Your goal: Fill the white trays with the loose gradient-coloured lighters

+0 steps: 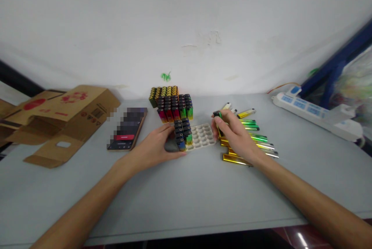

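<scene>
A white tray (203, 136) with round cells lies on the table, its left part filled with two columns of upright lighters (180, 134). Around the tray's left end curves my left hand (155, 144), thumb along the front edge and fingers behind, touching the tray or its lighters. My right hand (234, 133), just right of the tray, pinches a dark-topped lighter (217, 114) held upright. Under and beside that hand lie loose gold, green and silver lighters (236, 159). Behind the tray stand packed rows of lighters with red, green and gold bodies (174, 103).
A phone (128, 129) lies left of my left hand. Farther left is an opened cardboard box (72, 113) with flaps spread. A white power strip (316, 115) sits at the right, near a blue frame (334, 67). The wall (186, 28) rises behind the grey table (186, 198).
</scene>
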### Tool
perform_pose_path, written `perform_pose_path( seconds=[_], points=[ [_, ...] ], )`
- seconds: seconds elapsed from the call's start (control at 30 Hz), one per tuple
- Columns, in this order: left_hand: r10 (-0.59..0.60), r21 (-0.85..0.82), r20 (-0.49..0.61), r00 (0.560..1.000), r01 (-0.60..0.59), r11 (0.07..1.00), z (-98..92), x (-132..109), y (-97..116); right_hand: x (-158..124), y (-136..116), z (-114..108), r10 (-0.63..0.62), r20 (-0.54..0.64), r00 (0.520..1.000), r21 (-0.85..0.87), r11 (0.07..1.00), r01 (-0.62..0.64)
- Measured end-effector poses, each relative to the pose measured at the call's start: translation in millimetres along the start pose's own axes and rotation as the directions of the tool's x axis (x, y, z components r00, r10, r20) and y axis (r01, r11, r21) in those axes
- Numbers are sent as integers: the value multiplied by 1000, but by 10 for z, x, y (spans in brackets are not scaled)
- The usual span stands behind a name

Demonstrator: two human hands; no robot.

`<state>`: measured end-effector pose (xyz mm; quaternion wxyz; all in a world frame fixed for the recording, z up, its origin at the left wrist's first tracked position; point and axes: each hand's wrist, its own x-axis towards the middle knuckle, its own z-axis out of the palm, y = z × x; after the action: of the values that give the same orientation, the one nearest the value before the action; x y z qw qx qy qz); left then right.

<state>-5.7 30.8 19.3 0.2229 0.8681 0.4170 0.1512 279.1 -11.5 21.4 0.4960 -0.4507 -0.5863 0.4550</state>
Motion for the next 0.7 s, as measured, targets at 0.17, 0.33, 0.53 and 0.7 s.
perform_pose_path(
  seconds=[0.17,0.33,0.53,0.7],
  points=[
    [6,-17,0,1000,-6,1000,10,-2,-2,-11,53,4,-174,51,984,-127,976,179],
    [13,-16,-12,1000,-13,1000,16,-1,10,-68,53,98,-195,130,972,-154,965,214],
    [29,-21,-18,999,-29,999,25,4,12,-119,56,191,-335,193,922,-329,863,383],
    [41,-5,-24,999,-41,999,39,9,1,-79,42,152,-469,340,815,-484,656,579]
  ],
)
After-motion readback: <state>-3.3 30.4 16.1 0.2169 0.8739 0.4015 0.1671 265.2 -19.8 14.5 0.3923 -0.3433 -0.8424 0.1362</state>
